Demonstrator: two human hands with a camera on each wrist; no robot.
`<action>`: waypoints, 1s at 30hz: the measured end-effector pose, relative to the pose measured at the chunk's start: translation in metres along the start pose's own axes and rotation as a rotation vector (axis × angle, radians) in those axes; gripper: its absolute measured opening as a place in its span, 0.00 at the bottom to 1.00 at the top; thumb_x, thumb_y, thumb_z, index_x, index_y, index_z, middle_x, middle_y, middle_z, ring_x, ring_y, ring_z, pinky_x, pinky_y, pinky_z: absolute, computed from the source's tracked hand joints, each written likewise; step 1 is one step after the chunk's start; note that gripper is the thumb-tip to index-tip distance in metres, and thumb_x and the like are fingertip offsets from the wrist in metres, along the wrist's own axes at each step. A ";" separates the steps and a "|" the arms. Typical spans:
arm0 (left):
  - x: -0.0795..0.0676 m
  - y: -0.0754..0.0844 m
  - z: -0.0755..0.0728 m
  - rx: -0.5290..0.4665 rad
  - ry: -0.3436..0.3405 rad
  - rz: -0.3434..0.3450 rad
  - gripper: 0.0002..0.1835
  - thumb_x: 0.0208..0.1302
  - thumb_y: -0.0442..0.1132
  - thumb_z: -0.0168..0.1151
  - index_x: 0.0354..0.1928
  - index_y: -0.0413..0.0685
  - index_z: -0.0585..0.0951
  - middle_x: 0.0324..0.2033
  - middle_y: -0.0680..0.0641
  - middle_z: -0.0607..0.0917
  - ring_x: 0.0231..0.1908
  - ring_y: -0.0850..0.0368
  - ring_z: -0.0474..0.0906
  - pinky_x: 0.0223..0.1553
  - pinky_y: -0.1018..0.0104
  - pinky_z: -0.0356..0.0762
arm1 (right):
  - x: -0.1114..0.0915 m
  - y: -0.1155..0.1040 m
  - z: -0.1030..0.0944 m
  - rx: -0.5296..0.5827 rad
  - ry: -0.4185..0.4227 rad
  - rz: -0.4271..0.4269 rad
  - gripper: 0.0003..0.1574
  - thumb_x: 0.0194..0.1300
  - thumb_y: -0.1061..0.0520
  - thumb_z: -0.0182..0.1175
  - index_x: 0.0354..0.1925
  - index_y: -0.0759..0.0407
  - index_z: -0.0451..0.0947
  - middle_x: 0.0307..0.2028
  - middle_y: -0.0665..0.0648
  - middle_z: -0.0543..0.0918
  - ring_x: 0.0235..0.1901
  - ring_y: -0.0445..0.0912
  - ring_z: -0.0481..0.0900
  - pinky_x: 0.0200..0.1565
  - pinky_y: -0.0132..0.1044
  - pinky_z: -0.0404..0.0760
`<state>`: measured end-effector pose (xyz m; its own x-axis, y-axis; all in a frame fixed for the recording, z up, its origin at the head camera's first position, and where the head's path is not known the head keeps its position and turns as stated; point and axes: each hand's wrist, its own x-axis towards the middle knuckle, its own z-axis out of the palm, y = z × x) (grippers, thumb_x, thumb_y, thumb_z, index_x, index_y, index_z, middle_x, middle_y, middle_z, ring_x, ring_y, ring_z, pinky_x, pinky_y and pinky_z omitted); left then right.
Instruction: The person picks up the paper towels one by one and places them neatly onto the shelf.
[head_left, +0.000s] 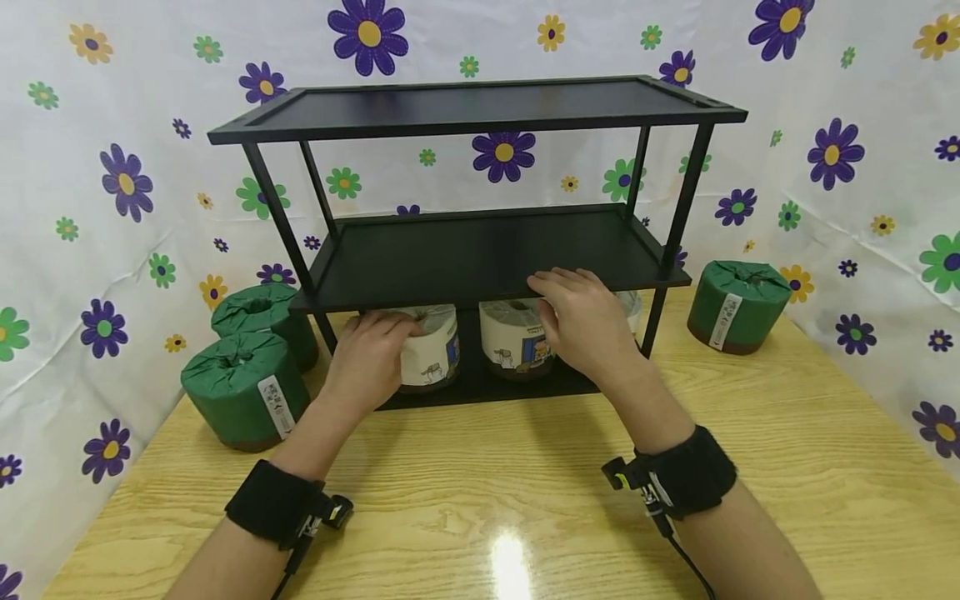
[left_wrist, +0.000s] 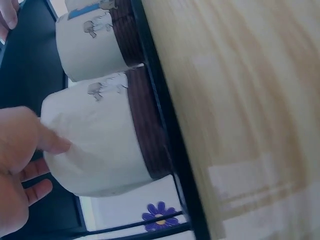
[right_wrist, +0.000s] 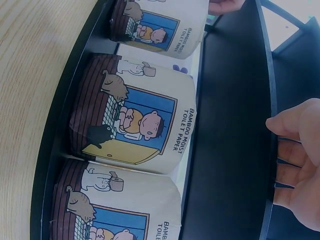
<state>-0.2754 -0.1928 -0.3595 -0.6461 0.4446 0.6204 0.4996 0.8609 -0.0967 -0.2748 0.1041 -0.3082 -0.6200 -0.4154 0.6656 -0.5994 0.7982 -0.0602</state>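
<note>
Cream-and-brown wrapped toilet paper rolls stand upright in a row on the bottom tier of a black three-tier rack (head_left: 480, 258). My left hand (head_left: 371, 354) is at the left roll (left_wrist: 97, 142); its thumb touches the wrapper near the top, and the other fingers lie close to the upper edge. The middle roll (right_wrist: 132, 115) shows a cartoon and "Bamboo moist toilet paper". My right hand (head_left: 581, 321) rests on the front edge of the middle shelf (head_left: 480, 254), fingers over the top and thumb lower. It partly hides the right roll (right_wrist: 120, 205) in the head view.
Two green-wrapped rolls, one in front (head_left: 243, 387) and one behind (head_left: 258, 312), stand left of the rack. Another green roll (head_left: 738, 304) stands to its right. Rack posts (head_left: 277, 217) rise at the corners. A flowered cloth (head_left: 120, 250) hangs behind the wooden table (head_left: 450, 483).
</note>
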 end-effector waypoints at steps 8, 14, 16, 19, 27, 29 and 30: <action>0.001 0.012 -0.001 0.055 -0.077 0.052 0.21 0.60 0.37 0.68 0.57 0.45 0.82 0.54 0.42 0.82 0.56 0.41 0.75 0.51 0.45 0.75 | -0.002 0.001 0.000 0.003 0.019 -0.007 0.18 0.67 0.62 0.61 0.55 0.62 0.83 0.53 0.60 0.86 0.56 0.56 0.83 0.64 0.52 0.76; 0.000 0.011 0.001 0.004 -0.065 0.005 0.22 0.59 0.30 0.69 0.57 0.48 0.84 0.55 0.43 0.83 0.53 0.42 0.81 0.50 0.47 0.83 | 0.000 0.002 0.002 -0.001 0.014 -0.009 0.18 0.67 0.62 0.61 0.55 0.62 0.83 0.53 0.60 0.86 0.56 0.56 0.83 0.63 0.52 0.76; 0.000 0.009 0.002 -0.003 -0.049 -0.001 0.21 0.60 0.29 0.68 0.55 0.48 0.85 0.54 0.44 0.84 0.51 0.42 0.82 0.48 0.48 0.84 | 0.000 0.002 0.002 0.000 0.011 -0.007 0.18 0.67 0.62 0.61 0.55 0.62 0.83 0.53 0.60 0.86 0.56 0.56 0.83 0.63 0.52 0.76; 0.000 0.005 0.002 0.007 -0.016 -0.009 0.19 0.60 0.28 0.65 0.53 0.51 0.86 0.53 0.46 0.86 0.49 0.42 0.84 0.42 0.49 0.85 | 0.000 0.002 0.002 -0.001 0.005 -0.004 0.18 0.68 0.62 0.61 0.55 0.62 0.83 0.53 0.60 0.86 0.56 0.56 0.83 0.64 0.52 0.76; -0.002 -0.003 0.000 -0.017 0.003 -0.021 0.18 0.58 0.29 0.64 0.50 0.49 0.88 0.50 0.46 0.88 0.42 0.42 0.87 0.33 0.50 0.84 | -0.001 0.001 0.001 0.001 0.011 -0.008 0.18 0.67 0.62 0.61 0.54 0.63 0.83 0.53 0.61 0.86 0.56 0.56 0.83 0.64 0.52 0.76; -0.002 -0.005 0.000 -0.022 -0.021 -0.025 0.18 0.58 0.31 0.65 0.51 0.48 0.88 0.50 0.45 0.88 0.41 0.43 0.87 0.33 0.50 0.84 | -0.001 0.000 0.001 0.001 0.013 -0.008 0.18 0.67 0.62 0.61 0.54 0.63 0.83 0.53 0.61 0.86 0.56 0.56 0.83 0.64 0.53 0.76; -0.002 -0.006 -0.001 -0.024 -0.038 -0.029 0.18 0.59 0.32 0.66 0.51 0.48 0.87 0.51 0.45 0.88 0.40 0.43 0.87 0.34 0.50 0.84 | 0.000 0.000 0.001 0.001 0.013 -0.008 0.18 0.67 0.62 0.61 0.54 0.63 0.83 0.53 0.61 0.86 0.56 0.56 0.83 0.64 0.53 0.76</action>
<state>-0.2769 -0.1986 -0.3596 -0.6817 0.4288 0.5928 0.4937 0.8676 -0.0599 -0.2751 0.1037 -0.3093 -0.6087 -0.4156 0.6759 -0.6048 0.7944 -0.0562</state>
